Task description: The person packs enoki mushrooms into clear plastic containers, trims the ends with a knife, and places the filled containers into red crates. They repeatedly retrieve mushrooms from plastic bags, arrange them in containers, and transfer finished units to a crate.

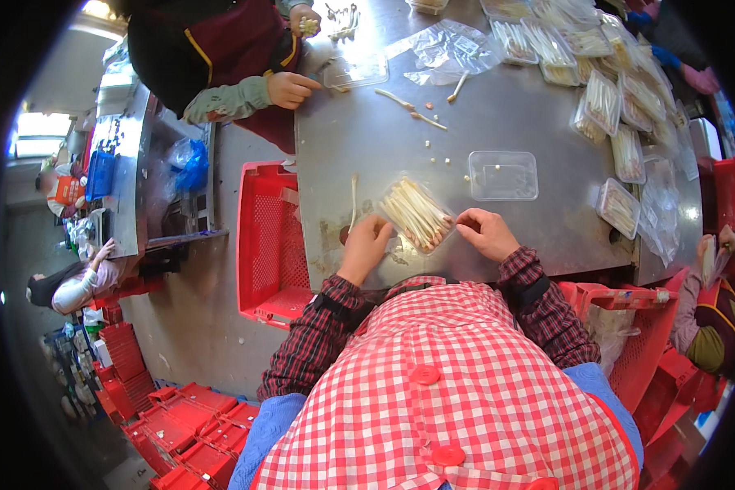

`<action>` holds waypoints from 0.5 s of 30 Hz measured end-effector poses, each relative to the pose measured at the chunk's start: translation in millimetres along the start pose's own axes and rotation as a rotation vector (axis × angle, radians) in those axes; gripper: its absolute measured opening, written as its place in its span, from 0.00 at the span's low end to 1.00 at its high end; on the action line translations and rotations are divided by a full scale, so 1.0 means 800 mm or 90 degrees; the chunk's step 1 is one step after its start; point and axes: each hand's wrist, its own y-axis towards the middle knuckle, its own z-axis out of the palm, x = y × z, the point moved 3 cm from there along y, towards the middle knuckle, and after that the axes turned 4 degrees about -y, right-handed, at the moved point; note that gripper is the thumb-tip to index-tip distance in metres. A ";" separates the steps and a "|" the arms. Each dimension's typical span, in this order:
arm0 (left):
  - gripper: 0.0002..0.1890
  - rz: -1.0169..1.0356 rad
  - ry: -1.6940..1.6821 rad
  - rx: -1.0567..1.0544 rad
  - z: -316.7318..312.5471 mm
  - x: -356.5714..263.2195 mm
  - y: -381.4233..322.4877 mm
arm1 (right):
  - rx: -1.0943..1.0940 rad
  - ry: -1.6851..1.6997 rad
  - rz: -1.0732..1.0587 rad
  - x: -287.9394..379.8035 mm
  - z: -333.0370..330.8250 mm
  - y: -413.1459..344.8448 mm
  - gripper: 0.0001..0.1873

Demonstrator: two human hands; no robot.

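Right in front of me, a clear plastic tray (439, 243) lies at a slant on the metal table, filled with long pale mushroom-like stalks (411, 211) whose brownish ends point towards my right hand. My left hand (367, 244) is at the tray's left edge, thumb and forefinger close together on it. At the right corner, my right hand (489, 234) has its fingertips pinched on the rim. Beyond my right hand stands a second clear tray (503, 176) with a small pale piece in it. A single stalk (354, 199) lies beyond my left hand.
Filled packs (601, 101) are heaped at the far right of the metal table (355, 135), beside crumpled clear film (456, 52). Loose stalks (395, 98) and small pieces lie further off. A co-worker's hand (291, 90) is at the far left. Red crates (269, 245) (625, 331) flank me.
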 end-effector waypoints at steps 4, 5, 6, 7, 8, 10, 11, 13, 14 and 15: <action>0.15 -0.104 0.049 0.081 0.010 0.013 0.006 | -0.004 -0.033 -0.096 0.028 0.032 0.024 0.16; 0.15 -0.098 0.042 0.089 0.012 0.016 0.007 | -0.045 -0.089 -0.134 0.034 0.040 0.033 0.17; 0.16 -0.100 0.036 0.101 0.016 0.020 0.008 | -0.084 -0.141 -0.182 0.040 0.048 0.043 0.18; 0.16 -0.119 0.030 0.116 0.019 0.025 0.007 | -0.099 -0.207 -0.189 0.042 0.057 0.052 0.19; 0.17 -0.125 0.019 0.124 0.022 0.028 0.007 | -0.058 -0.235 -0.114 0.038 0.066 0.060 0.22; 0.17 -0.123 0.004 0.114 0.024 0.031 0.004 | -0.039 -0.273 -0.038 0.035 0.082 0.074 0.19; 0.17 -0.133 -0.008 0.114 0.025 0.032 0.002 | -0.034 -0.296 0.004 0.033 0.088 0.079 0.18; 0.17 -0.116 -0.005 0.115 0.024 0.030 -0.001 | -0.087 -0.301 0.040 0.032 0.093 0.086 0.13; 0.17 -0.103 0.017 0.114 0.023 0.027 -0.002 | -0.124 -0.296 0.035 0.032 0.093 0.089 0.11; 0.17 -0.089 0.042 0.107 0.022 0.025 -0.002 | -0.117 -0.320 0.036 0.032 0.094 0.092 0.10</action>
